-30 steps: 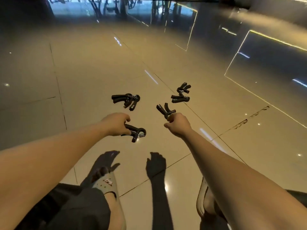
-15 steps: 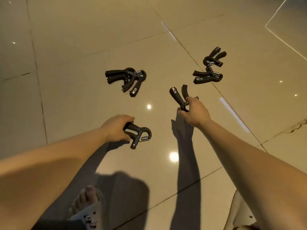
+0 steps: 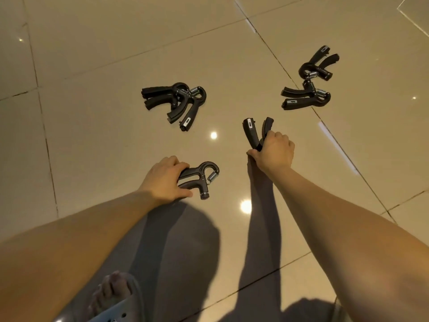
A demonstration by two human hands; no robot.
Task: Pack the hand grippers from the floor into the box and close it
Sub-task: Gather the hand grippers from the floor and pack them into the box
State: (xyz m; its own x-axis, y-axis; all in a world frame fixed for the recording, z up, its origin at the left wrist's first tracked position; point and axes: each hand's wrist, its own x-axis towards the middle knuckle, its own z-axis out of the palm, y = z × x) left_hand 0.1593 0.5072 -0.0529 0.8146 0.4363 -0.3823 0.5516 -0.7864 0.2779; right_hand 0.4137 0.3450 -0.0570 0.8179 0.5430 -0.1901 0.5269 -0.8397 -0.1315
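My left hand (image 3: 164, 180) grips the handles of a black hand gripper (image 3: 202, 177) whose spring end points right, low against the floor. My right hand (image 3: 274, 152) holds a second black hand gripper (image 3: 254, 133) by its head, its two handles sticking up and away from me. Two more grippers (image 3: 176, 103) lie overlapped on the tiles beyond my left hand. Another pair (image 3: 308, 87) lies at the upper right, end to end across a tile joint. No box is in view.
Glossy beige floor tiles (image 3: 92, 135) with dark grout lines fill the view, with light glints on them. My foot in a pale clog (image 3: 111, 300) is at the bottom left, and my shadow spreads across the tiles below my arms.
The view has tilted down and come closer to the floor. Both hands have lowered with their grippers, and the two pairs lying on the tiles have not moved.
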